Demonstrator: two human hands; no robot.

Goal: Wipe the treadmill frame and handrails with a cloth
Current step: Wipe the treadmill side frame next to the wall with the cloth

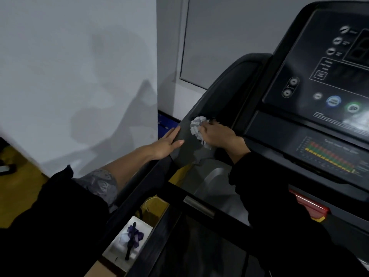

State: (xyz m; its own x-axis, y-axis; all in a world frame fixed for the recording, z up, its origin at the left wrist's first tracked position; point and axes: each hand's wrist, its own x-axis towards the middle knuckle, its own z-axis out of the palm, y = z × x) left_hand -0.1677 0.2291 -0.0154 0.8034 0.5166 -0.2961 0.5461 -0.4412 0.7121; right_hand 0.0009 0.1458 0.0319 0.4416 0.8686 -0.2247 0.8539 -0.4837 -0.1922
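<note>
A black treadmill fills the right side, its grey left frame arm [219, 92] curving down from the console [319, 72]. My right hand [217, 133] presses a crumpled white cloth [196, 127] against this frame arm, fingers closed on the cloth. My left hand [167, 141] lies flat on the frame's outer left edge, fingers extended, holding nothing. The dark left handrail [139, 190] runs down toward me below the left hand.
A white wall [79, 76] stands close on the left. A cross handlebar with a metal sensor [198, 205] spans below my right arm. A red safety key [309, 206] sits under the console. A white box with a purple item [129, 238] lies on the yellow floor.
</note>
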